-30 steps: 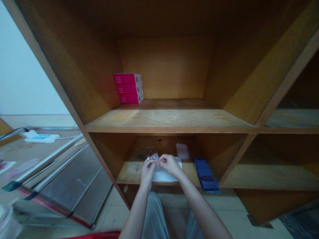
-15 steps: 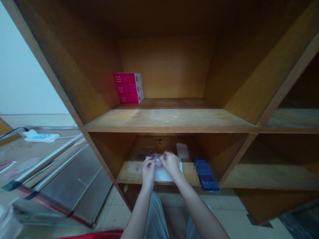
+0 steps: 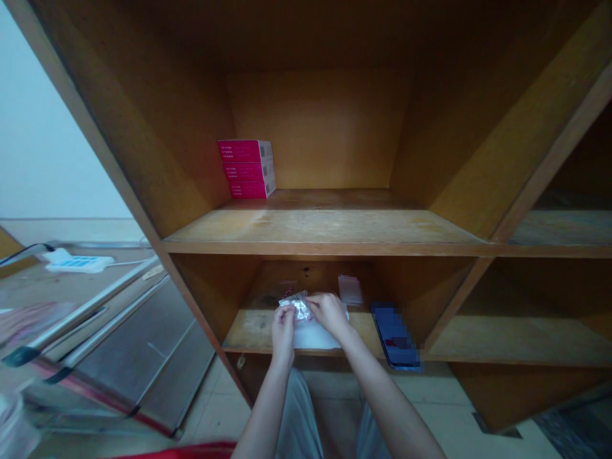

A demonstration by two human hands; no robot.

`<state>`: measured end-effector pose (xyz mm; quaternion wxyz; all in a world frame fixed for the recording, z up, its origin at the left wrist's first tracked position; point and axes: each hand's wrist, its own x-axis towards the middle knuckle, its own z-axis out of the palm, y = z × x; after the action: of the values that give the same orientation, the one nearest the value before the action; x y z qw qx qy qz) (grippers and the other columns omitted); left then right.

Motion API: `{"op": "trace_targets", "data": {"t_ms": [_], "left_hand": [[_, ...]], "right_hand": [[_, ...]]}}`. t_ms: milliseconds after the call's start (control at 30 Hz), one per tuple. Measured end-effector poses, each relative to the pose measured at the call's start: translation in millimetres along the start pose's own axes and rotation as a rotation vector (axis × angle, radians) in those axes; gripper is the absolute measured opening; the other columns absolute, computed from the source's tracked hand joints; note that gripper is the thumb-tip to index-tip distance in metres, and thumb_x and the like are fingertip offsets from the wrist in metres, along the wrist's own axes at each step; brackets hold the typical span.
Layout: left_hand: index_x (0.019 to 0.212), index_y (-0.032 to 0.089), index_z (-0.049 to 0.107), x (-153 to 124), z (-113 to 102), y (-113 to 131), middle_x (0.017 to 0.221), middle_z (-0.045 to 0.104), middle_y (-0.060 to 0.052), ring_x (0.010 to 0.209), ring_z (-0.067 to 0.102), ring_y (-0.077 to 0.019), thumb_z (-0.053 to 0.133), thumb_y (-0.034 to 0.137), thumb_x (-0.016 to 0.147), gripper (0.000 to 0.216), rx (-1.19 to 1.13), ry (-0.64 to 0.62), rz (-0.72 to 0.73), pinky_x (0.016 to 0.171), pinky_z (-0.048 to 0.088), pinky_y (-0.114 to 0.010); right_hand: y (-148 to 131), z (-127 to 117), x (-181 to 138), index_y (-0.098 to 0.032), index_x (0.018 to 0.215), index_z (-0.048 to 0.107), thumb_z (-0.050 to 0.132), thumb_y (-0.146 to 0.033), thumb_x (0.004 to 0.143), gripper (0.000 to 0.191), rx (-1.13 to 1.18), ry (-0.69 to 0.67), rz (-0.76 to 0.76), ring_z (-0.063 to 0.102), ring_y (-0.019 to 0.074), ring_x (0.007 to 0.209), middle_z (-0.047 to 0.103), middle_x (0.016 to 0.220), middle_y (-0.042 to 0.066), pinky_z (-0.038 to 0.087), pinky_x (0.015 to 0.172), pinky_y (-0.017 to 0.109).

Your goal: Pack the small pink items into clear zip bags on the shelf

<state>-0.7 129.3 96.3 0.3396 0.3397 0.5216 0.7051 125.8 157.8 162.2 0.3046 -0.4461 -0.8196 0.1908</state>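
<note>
Head view: at 6 o'clock on the lower shelf (image 3: pixel 248 331), the left hand (image 3: pixel 284 322) and right hand (image 3: pixel 327 312) both pinch a small clear bag (image 3: pixel 299 307) over a white sheet (image 3: pixel 313 335). Judging by the paired grips, the bag mouth is being worked; steady opposing pulls seem needed.

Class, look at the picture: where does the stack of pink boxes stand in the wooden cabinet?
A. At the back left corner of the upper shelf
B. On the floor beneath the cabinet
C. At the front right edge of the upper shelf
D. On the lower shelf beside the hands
A: the pink boxes are stacked against the left wall at the rear of the upper shelf, well above both hands.
</note>
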Motion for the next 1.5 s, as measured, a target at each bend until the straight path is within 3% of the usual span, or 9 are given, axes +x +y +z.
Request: {"op": "trace_targets", "data": {"t_ms": [100, 267, 400, 500, 633, 1033, 1200, 1433, 1500], "left_hand": [[0.080, 0.018, 0.056, 4, -2, 5, 0.081, 0.059, -0.001, 0.070, 0.056, -0.0130, 0.057, 0.032, 0.068, 0.019, -0.275, 0.032, -0.150, 0.057, 0.041, -0.021], [0.078, 0.018, 0.053, 14, -12, 4, 0.072, 0.059, 0.000, 0.061, 0.058, -0.0104, 0.058, 0.019, 0.064, 0.015, -0.561, 0.003, -0.352, 0.056, 0.043, -0.021], [0.081, 0.015, 0.056, 11, -18, -2, 0.072, 0.063, -0.002, 0.063, 0.059, -0.0112, 0.063, 0.006, 0.057, 0.026, -0.445, -0.258, -0.435, 0.051, 0.040, -0.018], [0.095, 0.015, 0.057, 6, -18, 2, 0.085, 0.064, -0.007, 0.074, 0.060, -0.0139, 0.067, 0.008, 0.059, 0.037, -0.340, -0.521, -0.401, 0.060, 0.042, -0.020], [0.114, 0.024, 0.047, 6, -15, 14, 0.109, 0.058, -0.008, 0.089, 0.058, -0.0179, 0.070, 0.013, 0.060, 0.060, -0.376, -0.653, -0.281, 0.071, 0.043, -0.025], [0.119, 0.025, 0.040, 7, -3, 14, 0.118, 0.053, -0.010, 0.102, 0.054, -0.0229, 0.071, 0.024, 0.059, 0.068, -0.393, -0.581, -0.221, 0.088, 0.040, -0.037], [0.108, 0.022, 0.048, 10, -2, 6, 0.116, 0.054, -0.009, 0.104, 0.053, -0.0216, 0.071, 0.022, 0.060, 0.053, -0.410, -0.539, -0.224, 0.091, 0.039, -0.036], [0.106, 0.020, 0.049, 13, -6, -4, 0.118, 0.054, -0.008, 0.105, 0.052, -0.0203, 0.069, 0.017, 0.062, 0.049, -0.440, -0.479, -0.264, 0.094, 0.038, -0.035], [0.105, 0.020, 0.050, 12, -8, -6, 0.118, 0.054, -0.008, 0.106, 0.052, -0.0203, 0.069, 0.015, 0.062, 0.048, -0.452, -0.497, -0.286, 0.094, 0.037, -0.035]], "right_hand": [[10, 4, 4, -0.019, 0.086, 0.069, 0.055, -0.030, 0.074, 0.021, 0.262, 0.052, 0.107, 0.063, 0.0194, 0.071, 0.069, 0.082, 0.007, 0.045, 0.064, 0.027], [17, 10, 10, -0.011, 0.083, 0.068, 0.066, -0.039, 0.061, 0.036, 0.619, 0.110, 0.245, 0.062, 0.0192, 0.061, 0.069, 0.076, 0.010, 0.045, 0.055, 0.028], [14, 6, 9, -0.010, 0.080, 0.068, 0.068, -0.042, 0.058, 0.039, 0.750, 0.103, 0.254, 0.062, 0.0184, 0.065, 0.069, 0.077, 0.011, 0.046, 0.060, 0.028], [12, 2, 6, -0.010, 0.083, 0.067, 0.066, -0.043, 0.060, 0.040, 0.843, 0.027, 0.255, 0.061, 0.0177, 0.067, 0.068, 0.079, 0.011, 0.046, 0.063, 0.028], [11, -1, 2, -0.011, 0.081, 0.067, 0.066, -0.042, 0.060, 0.037, 0.909, -0.039, 0.258, 0.060, 0.0163, 0.064, 0.068, 0.077, 0.010, 0.045, 0.060, 0.027], [19, 1, 1, -0.011, 0.070, 0.066, 0.066, -0.036, 0.058, 0.028, 0.887, -0.054, 0.282, 0.055, 0.0121, 0.055, 0.065, 0.063, 0.004, 0.041, 0.053, 0.023], [22, 0, 0, -0.012, 0.073, 0.066, 0.064, -0.038, 0.060, 0.029, 0.927, -0.054, 0.288, 0.057, 0.0127, 0.056, 0.066, 0.066, 0.004, 0.042, 0.056, 0.024], [48, 10, -1, -0.013, 0.078, 0.064, 0.050, -0.045, 0.070, 0.036, 0.999, 0.428, 0.415, 0.062, 0.0206, 0.078, 0.066, 0.087, 0.013, 0.046, 0.074, 0.033], [58, 21, -3, -0.013, 0.082, 0.064, 0.042, -0.044, 0.074, 0.039, 1.007, 0.497, 0.408, 0.062, 0.0211, 0.083, 0.066, 0.091, 0.013, 0.045, 0.078, 0.035]]}}
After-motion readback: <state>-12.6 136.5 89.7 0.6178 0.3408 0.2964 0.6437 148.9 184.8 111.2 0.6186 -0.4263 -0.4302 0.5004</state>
